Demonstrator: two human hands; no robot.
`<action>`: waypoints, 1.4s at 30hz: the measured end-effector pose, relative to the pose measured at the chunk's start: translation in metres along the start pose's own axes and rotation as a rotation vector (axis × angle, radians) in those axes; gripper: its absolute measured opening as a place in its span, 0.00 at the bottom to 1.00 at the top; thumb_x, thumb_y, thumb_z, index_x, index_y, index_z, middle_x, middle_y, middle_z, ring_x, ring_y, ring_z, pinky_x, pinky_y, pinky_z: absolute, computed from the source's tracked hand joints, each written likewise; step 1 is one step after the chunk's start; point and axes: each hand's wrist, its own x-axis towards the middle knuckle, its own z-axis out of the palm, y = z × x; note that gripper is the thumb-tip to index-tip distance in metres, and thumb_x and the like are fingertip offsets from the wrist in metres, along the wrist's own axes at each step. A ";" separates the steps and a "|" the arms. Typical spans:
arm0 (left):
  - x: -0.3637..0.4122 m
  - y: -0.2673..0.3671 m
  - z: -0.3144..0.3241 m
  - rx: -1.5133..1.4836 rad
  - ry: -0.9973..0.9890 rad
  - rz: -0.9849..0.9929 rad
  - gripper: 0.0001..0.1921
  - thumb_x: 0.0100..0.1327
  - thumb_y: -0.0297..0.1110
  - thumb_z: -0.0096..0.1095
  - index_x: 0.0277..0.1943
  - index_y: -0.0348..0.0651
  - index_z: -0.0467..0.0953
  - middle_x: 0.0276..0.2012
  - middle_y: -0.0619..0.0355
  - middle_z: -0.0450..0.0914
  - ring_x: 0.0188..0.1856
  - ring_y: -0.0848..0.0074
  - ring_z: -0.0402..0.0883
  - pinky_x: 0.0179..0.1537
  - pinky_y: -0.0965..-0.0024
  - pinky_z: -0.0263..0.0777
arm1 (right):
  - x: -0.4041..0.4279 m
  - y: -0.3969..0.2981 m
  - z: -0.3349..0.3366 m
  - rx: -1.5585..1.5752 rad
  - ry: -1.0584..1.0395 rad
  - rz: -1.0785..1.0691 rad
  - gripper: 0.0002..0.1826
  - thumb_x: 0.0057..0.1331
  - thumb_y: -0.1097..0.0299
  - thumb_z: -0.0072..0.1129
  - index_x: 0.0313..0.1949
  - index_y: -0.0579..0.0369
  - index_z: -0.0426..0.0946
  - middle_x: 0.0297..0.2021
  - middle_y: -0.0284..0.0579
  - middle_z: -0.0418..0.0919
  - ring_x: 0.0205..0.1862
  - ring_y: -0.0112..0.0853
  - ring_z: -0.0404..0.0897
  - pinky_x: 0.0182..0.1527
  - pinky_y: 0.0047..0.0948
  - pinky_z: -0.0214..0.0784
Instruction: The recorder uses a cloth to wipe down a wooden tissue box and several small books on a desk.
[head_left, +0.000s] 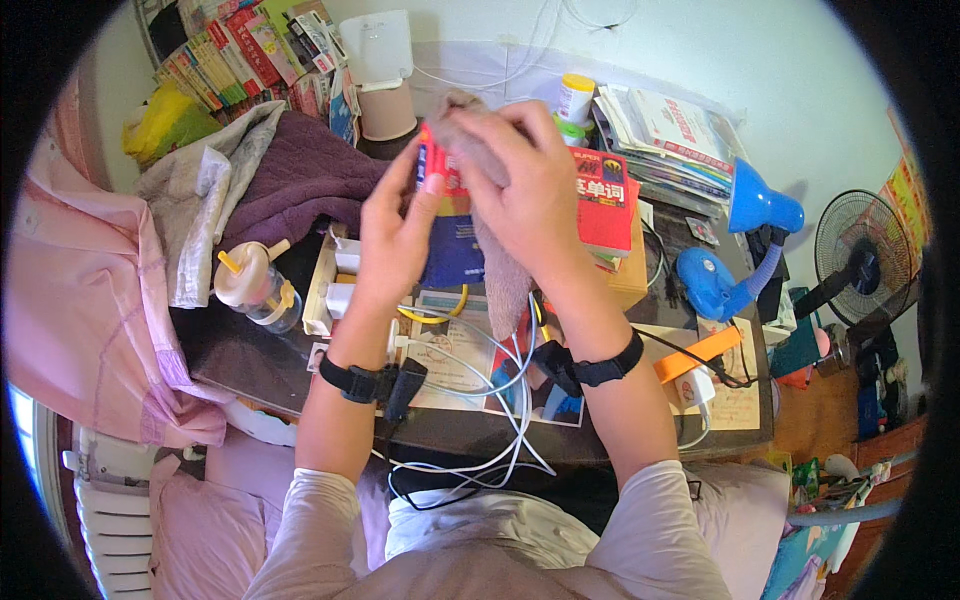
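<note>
My left hand (396, 229) grips a red and blue book (453, 244) by its left edge, with the thumb on the cover facing me. The book is held up above the desk. In my right hand (529, 187) is a grey-brown cloth (504, 281), pressed against the book's upper part. One end of the cloth bunches over the top edge and the other hangs down in front of the cover. My right fingers and the cloth hide much of the book's upper half. Just beyond my right hand, another red book (604, 214) lies on a small stack.
White cables (517, 405) loop over papers and the desk's front edge. On the left stand a power strip box (319, 300) and a lidded bottle (259, 289), near a purple cloth (307, 172). A blue lamp (705, 281), a paper stack (667, 142) and a fan (862, 255) are right.
</note>
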 end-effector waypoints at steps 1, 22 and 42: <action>0.003 -0.004 -0.009 -0.009 0.010 -0.029 0.23 0.75 0.28 0.55 0.68 0.27 0.66 0.56 0.52 0.79 0.55 0.76 0.77 0.58 0.73 0.71 | -0.002 -0.003 0.004 0.038 -0.043 -0.081 0.16 0.55 0.70 0.69 0.44 0.50 0.83 0.37 0.43 0.76 0.41 0.42 0.78 0.43 0.39 0.70; 0.018 -0.014 -0.040 -0.435 0.326 -0.154 0.16 0.77 0.37 0.52 0.57 0.32 0.75 0.48 0.56 0.83 0.47 0.78 0.82 0.48 0.73 0.77 | -0.026 -0.028 0.037 -0.034 -0.159 -0.150 0.09 0.60 0.65 0.65 0.36 0.52 0.76 0.34 0.42 0.76 0.33 0.40 0.79 0.33 0.40 0.69; 0.018 -0.026 -0.036 -0.415 0.426 -0.204 0.20 0.75 0.38 0.56 0.61 0.31 0.73 0.51 0.53 0.83 0.49 0.74 0.83 0.51 0.70 0.77 | -0.041 -0.028 0.042 -0.037 -0.244 -0.038 0.12 0.63 0.65 0.63 0.41 0.56 0.73 0.35 0.50 0.76 0.31 0.48 0.80 0.33 0.46 0.72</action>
